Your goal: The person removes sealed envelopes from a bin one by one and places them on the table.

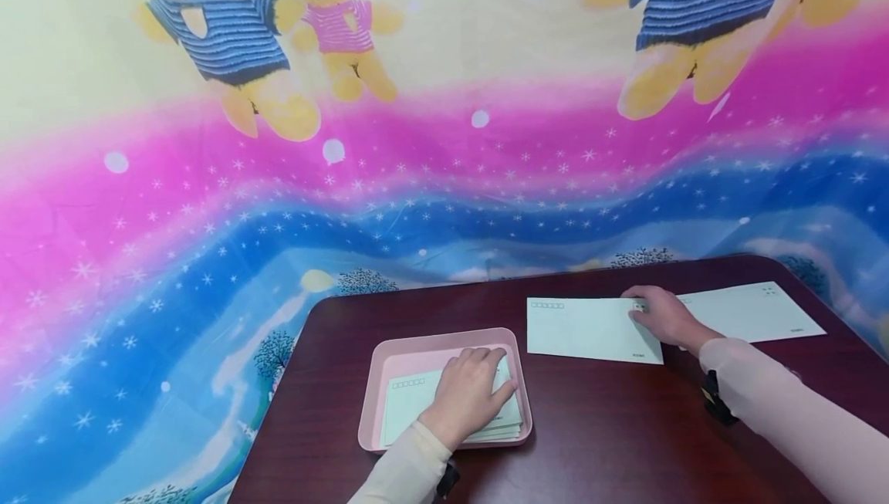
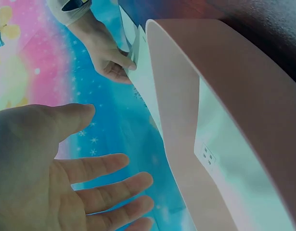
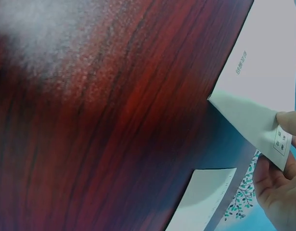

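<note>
My right hand pinches the right end of a pale envelope between thumb and fingers. In the right wrist view the pinched corner, with its printed stamp box, bends up off the table. Right of that hand lies a second envelope. My left hand is over a pink tray holding a stack of envelopes, hiding part of the top one. Seen in the left wrist view, its fingers are spread, holding nothing, beside the tray wall.
The dark reddish wooden table has rounded far corners. Right behind it hangs a colourful cloth printed with teddy bears and snowflakes. A black band circles the right wrist over a pale sleeve.
</note>
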The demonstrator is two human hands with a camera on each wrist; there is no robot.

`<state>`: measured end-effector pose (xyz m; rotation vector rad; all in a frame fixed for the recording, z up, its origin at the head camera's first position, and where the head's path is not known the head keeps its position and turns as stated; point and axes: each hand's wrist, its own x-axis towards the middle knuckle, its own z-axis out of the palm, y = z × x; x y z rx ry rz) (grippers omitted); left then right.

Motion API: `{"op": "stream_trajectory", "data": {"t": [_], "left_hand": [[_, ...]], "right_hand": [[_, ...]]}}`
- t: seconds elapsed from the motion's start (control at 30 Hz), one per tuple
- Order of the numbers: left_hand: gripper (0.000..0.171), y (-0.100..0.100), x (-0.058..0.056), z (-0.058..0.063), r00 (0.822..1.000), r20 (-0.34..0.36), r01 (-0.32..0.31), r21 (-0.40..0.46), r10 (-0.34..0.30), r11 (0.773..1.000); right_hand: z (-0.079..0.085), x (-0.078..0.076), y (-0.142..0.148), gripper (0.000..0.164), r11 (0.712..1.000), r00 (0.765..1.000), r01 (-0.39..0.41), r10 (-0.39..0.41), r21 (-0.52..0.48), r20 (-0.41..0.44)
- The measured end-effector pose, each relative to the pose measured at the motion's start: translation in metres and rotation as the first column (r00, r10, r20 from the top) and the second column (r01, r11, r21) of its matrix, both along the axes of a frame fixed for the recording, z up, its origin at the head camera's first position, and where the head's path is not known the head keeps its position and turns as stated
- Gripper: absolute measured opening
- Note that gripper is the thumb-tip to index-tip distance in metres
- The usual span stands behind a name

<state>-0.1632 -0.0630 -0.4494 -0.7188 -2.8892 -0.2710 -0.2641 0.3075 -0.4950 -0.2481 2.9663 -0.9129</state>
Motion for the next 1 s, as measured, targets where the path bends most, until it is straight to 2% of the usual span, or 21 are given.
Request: {"op": "stream_trajectory", "data": {"t": [0.37, 0.7, 1.0], "left_hand": [[0.044, 0.007, 0.0, -0.001, 0.999, -0.027, 0.02, -0.029, -0.02, 0.999], [0.043, 0.01, 0.001, -0.002, 0.997, -0.07, 0.035, -0.058, -0.039, 0.998], [0.044, 0.01, 0.001, -0.001, 0.996, -0.068, 0.046, -0.064, -0.05, 0.997]], "right_hand": [[-0.004, -0.004, 0.003, 0.039, 1.0, 1.0, 0.011, -0.011, 0.014, -0.026], [-0.01, -0.007, -0.001, 0.036, 0.994, 0.996, 0.012, -0.001, 0.11, -0.094], [-0.015, -0.013, -0.004, 0.036, 0.991, 0.994, 0.012, 0.002, 0.133, -0.105]]}}
